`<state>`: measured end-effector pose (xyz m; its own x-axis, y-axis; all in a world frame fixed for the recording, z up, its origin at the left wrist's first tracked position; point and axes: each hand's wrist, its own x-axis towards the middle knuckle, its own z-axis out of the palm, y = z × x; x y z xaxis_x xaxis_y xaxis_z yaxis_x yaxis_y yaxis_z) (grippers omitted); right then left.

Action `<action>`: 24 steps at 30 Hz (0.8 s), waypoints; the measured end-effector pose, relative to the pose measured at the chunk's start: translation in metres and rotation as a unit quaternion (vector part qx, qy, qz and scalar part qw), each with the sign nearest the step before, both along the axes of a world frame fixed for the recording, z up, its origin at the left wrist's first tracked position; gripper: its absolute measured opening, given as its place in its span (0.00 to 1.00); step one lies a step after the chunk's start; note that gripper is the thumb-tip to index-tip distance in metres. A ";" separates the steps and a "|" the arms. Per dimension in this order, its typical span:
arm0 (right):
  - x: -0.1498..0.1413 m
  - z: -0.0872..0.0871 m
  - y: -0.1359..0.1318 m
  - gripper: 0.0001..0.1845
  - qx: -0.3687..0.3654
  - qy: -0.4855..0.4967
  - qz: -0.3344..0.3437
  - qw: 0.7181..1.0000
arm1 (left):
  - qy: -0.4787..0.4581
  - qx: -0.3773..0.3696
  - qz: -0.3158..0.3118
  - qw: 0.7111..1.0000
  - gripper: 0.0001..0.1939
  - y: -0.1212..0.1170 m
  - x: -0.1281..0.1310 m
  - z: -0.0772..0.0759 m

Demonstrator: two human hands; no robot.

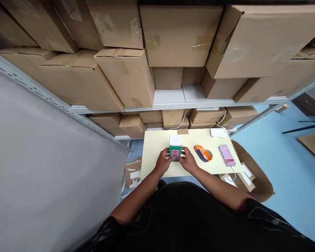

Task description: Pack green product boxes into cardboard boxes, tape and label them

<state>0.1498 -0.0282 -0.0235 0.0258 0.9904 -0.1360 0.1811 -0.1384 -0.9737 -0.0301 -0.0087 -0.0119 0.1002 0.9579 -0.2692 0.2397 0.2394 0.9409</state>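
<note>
A small green and white box (175,141) with a pink picture on its front stands upright on the pale yellow table (154,147). From its left side my left hand (163,161) grips it, fingers wrapped along the edge and thumb near the lower front. My right hand (188,161) holds the opposite side in the same way. To the right of my right hand lies an orange and blue tape dispenser (203,153) with a roll in it. Farther right is a pixelated pink rectangular thing (227,155) with a white cable beside it.
Shelves of cardboard boxes (181,35) rise behind the table. A small white box (219,132) sits at the back right of the tabletop, near a brown cardboard piece (182,131). A large open carton (262,175) holding smaller boxes stands on the floor at right; a grey wall (47,157) is at left.
</note>
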 end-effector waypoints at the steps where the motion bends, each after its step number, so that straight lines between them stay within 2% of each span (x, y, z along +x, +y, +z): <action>1: -0.003 -0.005 0.003 0.28 0.001 -0.003 -0.005 1.000 | -0.015 -0.008 -0.018 1.000 0.29 0.006 -0.003 -0.005; 6: -0.004 -0.023 0.017 0.25 -0.013 -0.029 -0.028 0.999 | -0.052 -0.035 -0.058 0.996 0.27 0.030 -0.003 -0.025; 12: 0.017 -0.036 0.043 0.20 -0.028 -0.056 -0.048 0.997 | -0.050 -0.059 -0.065 0.995 0.32 0.053 0.021 -0.048; 18: 0.047 -0.067 0.069 0.20 -0.062 -0.038 -0.015 0.997 | -0.019 -0.080 -0.044 0.996 0.32 0.071 0.046 -0.067; 21: 0.057 -0.081 0.073 0.20 -0.088 -0.034 0.004 0.996 | -0.012 -0.088 -0.044 0.995 0.31 0.075 0.052 -0.074; 24: 0.065 -0.088 0.070 0.20 -0.100 -0.051 0.014 0.994 | -0.010 -0.091 -0.057 0.994 0.29 0.073 0.052 -0.075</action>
